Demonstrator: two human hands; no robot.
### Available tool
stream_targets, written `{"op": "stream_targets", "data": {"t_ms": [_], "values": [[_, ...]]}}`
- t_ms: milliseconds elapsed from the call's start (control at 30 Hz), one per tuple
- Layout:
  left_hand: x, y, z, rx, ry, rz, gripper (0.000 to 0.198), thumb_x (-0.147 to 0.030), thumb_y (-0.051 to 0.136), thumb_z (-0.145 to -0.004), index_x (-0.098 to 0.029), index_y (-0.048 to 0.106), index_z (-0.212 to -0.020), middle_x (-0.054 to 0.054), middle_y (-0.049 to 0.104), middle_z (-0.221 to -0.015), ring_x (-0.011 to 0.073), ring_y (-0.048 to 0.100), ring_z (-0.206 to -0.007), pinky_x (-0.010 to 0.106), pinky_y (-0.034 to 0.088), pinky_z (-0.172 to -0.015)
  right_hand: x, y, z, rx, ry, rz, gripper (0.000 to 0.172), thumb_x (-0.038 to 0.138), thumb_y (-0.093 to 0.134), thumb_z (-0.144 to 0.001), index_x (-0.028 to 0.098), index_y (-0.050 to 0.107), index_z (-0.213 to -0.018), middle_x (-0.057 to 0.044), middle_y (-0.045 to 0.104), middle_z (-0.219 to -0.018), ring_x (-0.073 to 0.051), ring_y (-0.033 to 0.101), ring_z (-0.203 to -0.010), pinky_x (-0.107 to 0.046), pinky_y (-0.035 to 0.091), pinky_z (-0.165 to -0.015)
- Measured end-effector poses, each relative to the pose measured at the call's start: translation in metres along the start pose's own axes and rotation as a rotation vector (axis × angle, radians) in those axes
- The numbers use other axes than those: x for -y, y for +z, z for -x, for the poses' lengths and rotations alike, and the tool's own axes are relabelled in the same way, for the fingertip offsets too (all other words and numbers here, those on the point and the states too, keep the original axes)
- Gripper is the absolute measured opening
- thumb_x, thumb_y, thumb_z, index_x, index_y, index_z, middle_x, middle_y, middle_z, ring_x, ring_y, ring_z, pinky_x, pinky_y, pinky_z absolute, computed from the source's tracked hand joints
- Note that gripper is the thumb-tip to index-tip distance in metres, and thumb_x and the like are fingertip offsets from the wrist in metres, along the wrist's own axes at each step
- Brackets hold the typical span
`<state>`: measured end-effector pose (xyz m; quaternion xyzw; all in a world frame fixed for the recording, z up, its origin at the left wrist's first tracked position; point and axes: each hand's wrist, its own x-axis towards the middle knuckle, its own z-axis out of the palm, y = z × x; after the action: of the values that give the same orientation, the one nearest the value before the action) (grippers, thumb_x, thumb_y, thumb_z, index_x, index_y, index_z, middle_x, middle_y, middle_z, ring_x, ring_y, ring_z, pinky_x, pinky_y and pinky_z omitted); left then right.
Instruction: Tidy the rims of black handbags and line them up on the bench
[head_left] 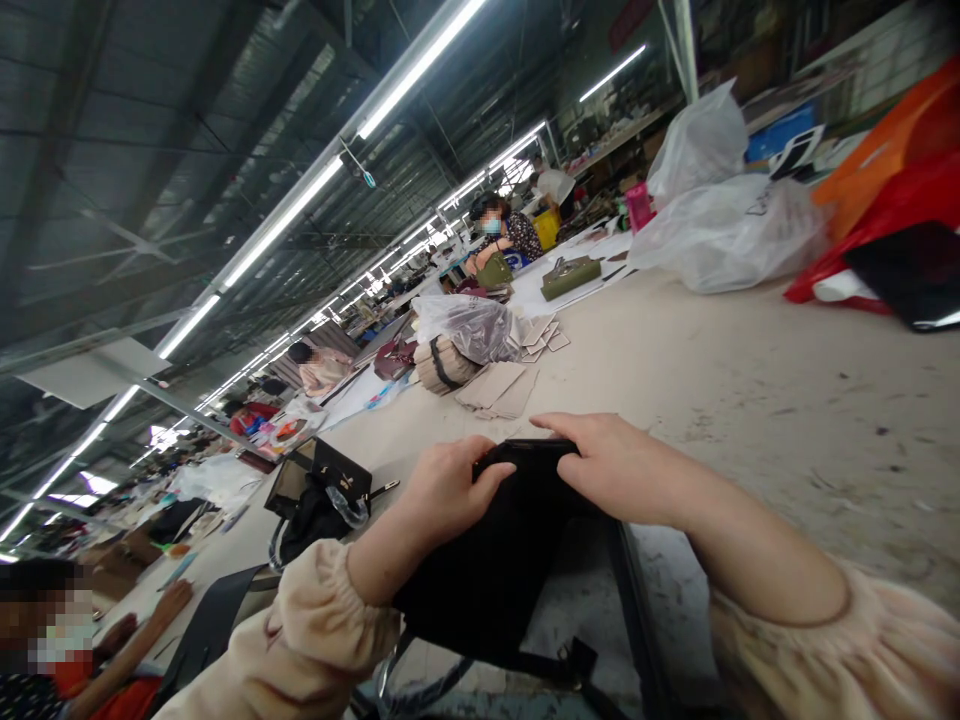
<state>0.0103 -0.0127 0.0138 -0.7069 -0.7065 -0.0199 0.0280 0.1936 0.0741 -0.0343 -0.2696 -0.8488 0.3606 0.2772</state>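
Note:
A black bag (487,570) is held up in front of me over the near table edge, its straps hanging below. My left hand (457,490) grips its upper left edge, thumb on the near side and fingers folded over the back. At the upper right corner, my right hand (600,460) pinches the same edge between thumb and fingers, with the index finger stretched along the top. A dark strap (637,610) runs down beneath my right wrist. What the bag's far side looks like is hidden from me.
Left of the bag stand another black bag (322,490) and a co-worker's arm (142,640). Beyond lie cardboard pieces (499,390), a tied tan bundle (442,367) and an olive bag (571,278). Plastic bags (727,235) and a red bag (892,215) sit at the right.

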Motion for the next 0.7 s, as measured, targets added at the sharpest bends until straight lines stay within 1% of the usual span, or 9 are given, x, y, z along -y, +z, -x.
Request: {"op": "stream_targets", "data": {"t_ms": [67,100,133,200,333,433,533,700], "values": [[0.000,0.000,-0.004,-0.029,0.039,0.070,0.031,-0.041,0.056,-0.083,-0.018,0.065,-0.103,0.005,0.071,-0.088,0.0171,0.063,-0.072,0.027,0.044,-0.067,0.001,0.000,0.000,0.002,-0.001,0.007,0.053,0.013,0.040,-0.073,0.014,0.062,-0.121,-0.010,0.060,-0.127,-0.023,0.055,-0.116,-0.030,0.043,-0.096],[0.001,0.000,-0.007,-0.039,0.062,0.125,0.033,-0.039,0.057,-0.083,-0.019,0.065,-0.108,0.005,0.072,-0.095,0.0179,0.064,-0.079,0.027,0.046,-0.072,0.002,0.000,0.000,0.001,-0.001,0.006,0.052,0.013,0.040,-0.073,0.014,0.062,-0.120,-0.010,0.061,-0.126,-0.023,0.056,-0.115,-0.030,0.043,-0.095],[0.002,0.001,-0.010,-0.041,0.083,0.183,0.033,-0.037,0.058,-0.083,-0.020,0.065,-0.110,0.005,0.072,-0.101,0.0183,0.065,-0.084,0.027,0.047,-0.076,0.002,0.001,0.000,0.000,-0.004,0.004,0.052,0.013,0.040,-0.073,0.015,0.062,-0.120,-0.009,0.062,-0.125,-0.022,0.056,-0.115,-0.030,0.044,-0.095],[0.006,0.005,-0.016,-0.013,0.108,0.302,0.029,-0.032,0.058,-0.083,-0.020,0.067,-0.107,0.004,0.072,-0.105,0.0181,0.065,-0.091,0.027,0.047,-0.082,0.003,0.001,0.000,0.005,-0.011,0.000,0.053,0.013,0.039,-0.072,0.015,0.062,-0.120,-0.008,0.062,-0.125,-0.022,0.056,-0.115,-0.030,0.044,-0.095],[0.014,0.012,-0.026,0.085,0.069,0.516,0.024,-0.029,0.058,-0.083,-0.019,0.071,-0.100,0.001,0.074,-0.096,0.0163,0.066,-0.086,0.024,0.049,-0.082,0.003,0.003,-0.001,0.020,-0.009,0.005,0.053,0.013,0.039,-0.072,0.015,0.062,-0.120,-0.008,0.060,-0.128,-0.022,0.054,-0.118,-0.031,0.043,-0.096],[0.016,0.014,-0.029,0.126,0.024,0.591,0.022,-0.029,0.058,-0.082,-0.019,0.072,-0.096,-0.001,0.074,-0.089,0.0155,0.065,-0.080,0.023,0.049,-0.078,0.002,0.003,-0.002,0.023,-0.004,0.014,0.053,0.013,0.039,-0.073,0.015,0.062,-0.121,-0.007,0.059,-0.130,-0.022,0.052,-0.120,-0.031,0.042,-0.097],[0.015,0.013,-0.028,0.133,0.013,0.591,0.022,-0.029,0.057,-0.083,-0.018,0.072,-0.094,-0.001,0.074,-0.086,0.0152,0.064,-0.078,0.023,0.049,-0.075,0.001,0.001,-0.003,0.032,0.011,0.022,0.053,0.013,0.040,-0.074,0.015,0.061,-0.122,-0.007,0.059,-0.129,-0.020,0.053,-0.119,-0.029,0.042,-0.098],[0.011,0.011,-0.026,0.110,0.102,0.480,0.022,-0.027,0.052,-0.086,-0.019,0.072,-0.090,-0.001,0.072,-0.081,0.0141,0.062,-0.075,0.023,0.046,-0.073,0.000,-0.004,-0.003,0.046,0.026,0.050,0.051,0.014,0.041,-0.076,0.014,0.061,-0.123,-0.007,0.060,-0.128,-0.020,0.054,-0.118,-0.030,0.041,-0.099]]}}
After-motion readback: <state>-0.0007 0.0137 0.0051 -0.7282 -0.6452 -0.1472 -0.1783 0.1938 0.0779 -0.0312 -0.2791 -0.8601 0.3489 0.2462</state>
